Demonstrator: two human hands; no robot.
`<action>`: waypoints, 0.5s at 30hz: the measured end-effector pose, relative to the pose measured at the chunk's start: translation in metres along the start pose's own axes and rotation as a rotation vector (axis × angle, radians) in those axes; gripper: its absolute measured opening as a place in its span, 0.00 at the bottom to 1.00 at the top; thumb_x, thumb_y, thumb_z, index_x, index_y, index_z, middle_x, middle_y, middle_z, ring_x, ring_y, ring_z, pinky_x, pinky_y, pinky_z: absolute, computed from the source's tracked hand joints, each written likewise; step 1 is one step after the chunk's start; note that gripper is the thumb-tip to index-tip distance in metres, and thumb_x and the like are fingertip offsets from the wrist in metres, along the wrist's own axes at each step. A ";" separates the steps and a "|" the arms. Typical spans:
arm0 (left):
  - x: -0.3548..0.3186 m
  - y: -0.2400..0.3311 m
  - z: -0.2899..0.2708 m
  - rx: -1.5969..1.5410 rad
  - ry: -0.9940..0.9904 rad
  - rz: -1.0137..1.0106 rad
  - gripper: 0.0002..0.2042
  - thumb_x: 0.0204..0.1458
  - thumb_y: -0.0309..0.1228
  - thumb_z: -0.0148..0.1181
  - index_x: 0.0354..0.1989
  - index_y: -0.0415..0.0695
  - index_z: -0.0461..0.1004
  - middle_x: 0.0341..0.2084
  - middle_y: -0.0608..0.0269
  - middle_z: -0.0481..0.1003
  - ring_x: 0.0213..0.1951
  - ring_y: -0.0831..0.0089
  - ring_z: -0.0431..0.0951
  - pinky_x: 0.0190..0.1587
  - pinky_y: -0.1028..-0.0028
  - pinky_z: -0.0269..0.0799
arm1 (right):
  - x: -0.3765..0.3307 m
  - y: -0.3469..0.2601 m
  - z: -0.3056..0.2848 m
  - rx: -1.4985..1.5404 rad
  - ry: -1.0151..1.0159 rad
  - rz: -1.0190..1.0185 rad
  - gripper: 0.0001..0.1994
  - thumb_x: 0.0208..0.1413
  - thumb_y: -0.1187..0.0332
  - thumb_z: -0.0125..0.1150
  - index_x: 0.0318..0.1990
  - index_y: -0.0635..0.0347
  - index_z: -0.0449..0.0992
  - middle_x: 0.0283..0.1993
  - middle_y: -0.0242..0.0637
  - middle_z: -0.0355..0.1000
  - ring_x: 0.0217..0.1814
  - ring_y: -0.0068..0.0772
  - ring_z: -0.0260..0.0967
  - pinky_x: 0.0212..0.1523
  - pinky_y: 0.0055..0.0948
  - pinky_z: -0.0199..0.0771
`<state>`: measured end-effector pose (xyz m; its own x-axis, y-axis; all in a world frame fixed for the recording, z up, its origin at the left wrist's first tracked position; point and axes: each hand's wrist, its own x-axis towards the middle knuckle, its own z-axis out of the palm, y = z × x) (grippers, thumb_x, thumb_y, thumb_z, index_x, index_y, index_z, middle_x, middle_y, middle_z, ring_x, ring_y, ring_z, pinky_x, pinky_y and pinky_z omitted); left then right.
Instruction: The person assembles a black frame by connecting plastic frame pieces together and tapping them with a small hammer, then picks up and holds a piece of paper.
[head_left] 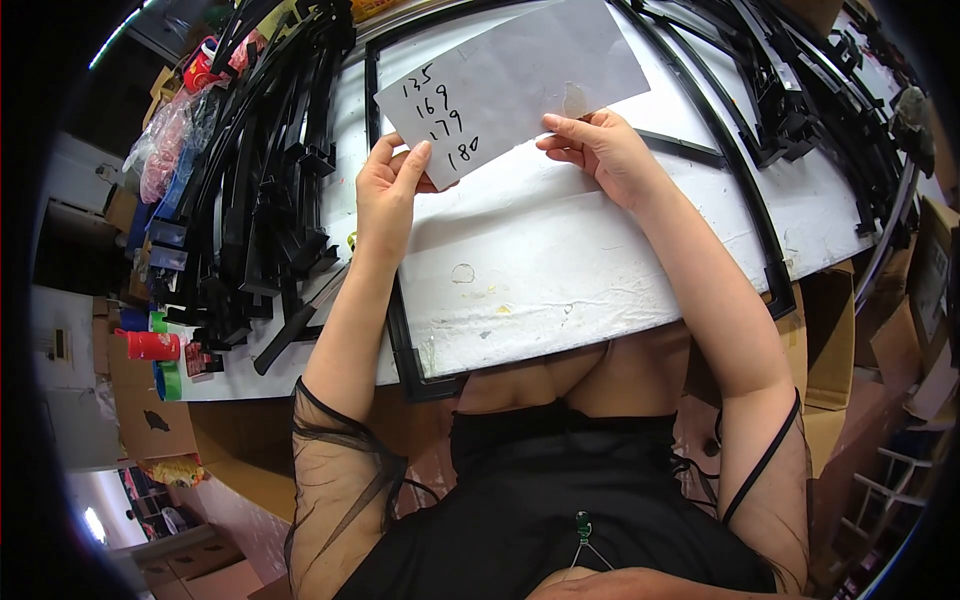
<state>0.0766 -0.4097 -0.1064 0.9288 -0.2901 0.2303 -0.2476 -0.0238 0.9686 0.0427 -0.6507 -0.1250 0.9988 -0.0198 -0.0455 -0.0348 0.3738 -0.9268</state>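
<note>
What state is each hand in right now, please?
Left hand: closed, holding the pale sheet at left.
Right hand: closed, holding the sheet's lower edge.

Worktable (565,275): white top, marked surface, centre. Left: pale wall (75,372). Far left: narrow bright light strip (118,35). Near left: pinkish floor (240,512); second bright light (94,524), blurred. Near right: white-barred rack (905,458), partly shadowed.
</note>
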 end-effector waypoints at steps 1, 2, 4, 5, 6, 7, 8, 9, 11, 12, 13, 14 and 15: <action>0.000 0.000 0.000 0.000 0.000 0.000 0.12 0.55 0.32 0.52 0.43 0.37 0.66 0.30 0.56 0.77 0.30 0.73 0.78 0.34 0.75 0.76 | 0.000 0.000 0.000 -0.003 -0.002 0.000 0.10 0.53 0.66 0.59 0.37 0.65 0.74 0.32 0.39 0.74 0.37 0.26 0.74 0.42 0.19 0.74; 0.000 0.000 0.001 0.009 0.004 -0.001 0.12 0.55 0.32 0.52 0.43 0.37 0.66 0.30 0.56 0.77 0.30 0.73 0.78 0.34 0.75 0.76 | 0.000 0.000 0.000 -0.005 -0.003 0.000 0.10 0.53 0.66 0.59 0.36 0.65 0.74 0.32 0.38 0.74 0.37 0.26 0.74 0.42 0.19 0.74; 0.000 0.000 0.000 0.017 0.007 -0.002 0.12 0.55 0.32 0.52 0.43 0.37 0.66 0.30 0.56 0.77 0.30 0.73 0.78 0.34 0.75 0.76 | 0.000 0.000 0.000 -0.002 -0.001 0.003 0.10 0.53 0.66 0.59 0.36 0.65 0.74 0.32 0.38 0.74 0.37 0.26 0.74 0.42 0.19 0.74; 0.000 -0.001 0.000 0.000 0.004 -0.001 0.13 0.55 0.32 0.52 0.44 0.37 0.66 0.30 0.56 0.77 0.30 0.73 0.78 0.34 0.75 0.76 | 0.000 0.000 0.000 0.001 0.002 0.006 0.10 0.53 0.66 0.59 0.36 0.65 0.74 0.32 0.38 0.74 0.37 0.26 0.74 0.42 0.19 0.74; 0.000 -0.001 0.000 -0.017 0.000 0.000 0.13 0.55 0.32 0.52 0.44 0.37 0.66 0.30 0.56 0.77 0.30 0.73 0.78 0.34 0.75 0.76 | 0.000 0.000 0.000 0.000 0.002 0.006 0.10 0.53 0.66 0.59 0.36 0.65 0.74 0.32 0.38 0.74 0.37 0.26 0.74 0.42 0.19 0.74; 0.000 -0.001 0.000 -0.017 0.000 0.001 0.13 0.55 0.32 0.52 0.44 0.37 0.66 0.30 0.56 0.77 0.30 0.73 0.78 0.34 0.75 0.76 | 0.000 0.000 -0.001 0.000 -0.003 0.004 0.10 0.53 0.66 0.59 0.36 0.65 0.74 0.32 0.38 0.74 0.37 0.26 0.74 0.42 0.19 0.74; 0.000 0.000 0.001 -0.005 0.004 0.001 0.13 0.55 0.32 0.52 0.44 0.37 0.66 0.30 0.56 0.77 0.29 0.73 0.78 0.34 0.75 0.76 | 0.001 0.000 -0.001 0.000 -0.008 0.003 0.10 0.53 0.66 0.59 0.36 0.65 0.74 0.32 0.38 0.74 0.37 0.26 0.74 0.42 0.19 0.74; 0.000 0.000 0.001 0.006 0.008 0.002 0.13 0.55 0.32 0.52 0.44 0.37 0.66 0.30 0.56 0.77 0.29 0.73 0.78 0.34 0.75 0.76 | 0.001 0.000 -0.001 -0.001 -0.007 0.003 0.10 0.53 0.66 0.59 0.36 0.65 0.74 0.32 0.38 0.74 0.37 0.26 0.74 0.42 0.19 0.74; 0.000 0.000 0.001 0.003 0.006 -0.001 0.12 0.55 0.32 0.52 0.44 0.37 0.66 0.29 0.56 0.77 0.29 0.73 0.78 0.34 0.75 0.76 | 0.000 0.000 0.000 -0.010 0.010 -0.001 0.11 0.53 0.66 0.59 0.37 0.65 0.73 0.33 0.39 0.74 0.37 0.26 0.74 0.42 0.19 0.74; 0.000 -0.001 0.000 0.001 0.006 -0.004 0.12 0.55 0.32 0.52 0.43 0.37 0.66 0.29 0.56 0.77 0.29 0.73 0.78 0.34 0.75 0.76 | 0.000 0.000 0.000 -0.010 0.009 0.000 0.11 0.53 0.66 0.59 0.37 0.65 0.73 0.33 0.39 0.74 0.37 0.26 0.74 0.42 0.19 0.74; 0.000 -0.001 -0.001 0.002 0.008 -0.004 0.12 0.55 0.32 0.52 0.43 0.37 0.66 0.29 0.56 0.77 0.29 0.73 0.78 0.34 0.75 0.76 | 0.000 0.000 0.001 -0.009 0.008 0.000 0.11 0.53 0.66 0.59 0.37 0.66 0.73 0.33 0.39 0.74 0.37 0.26 0.74 0.42 0.19 0.74; 0.000 -0.001 -0.001 -0.001 0.009 -0.004 0.12 0.55 0.32 0.52 0.43 0.37 0.66 0.29 0.57 0.77 0.29 0.73 0.78 0.34 0.75 0.76 | 0.000 0.000 0.002 -0.008 0.008 0.001 0.11 0.53 0.66 0.59 0.38 0.66 0.73 0.33 0.39 0.73 0.38 0.26 0.74 0.42 0.18 0.74; 0.000 0.000 0.000 -0.007 0.007 -0.003 0.12 0.55 0.32 0.52 0.43 0.37 0.66 0.29 0.57 0.77 0.29 0.73 0.78 0.34 0.75 0.76 | -0.001 -0.001 0.002 -0.009 0.009 0.001 0.11 0.53 0.66 0.59 0.38 0.66 0.73 0.33 0.39 0.73 0.38 0.26 0.74 0.42 0.18 0.74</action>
<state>0.0767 -0.4094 -0.1067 0.9315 -0.2833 0.2281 -0.2430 -0.0181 0.9699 0.0420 -0.6493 -0.1237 0.9984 -0.0280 -0.0494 -0.0357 0.3658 -0.9300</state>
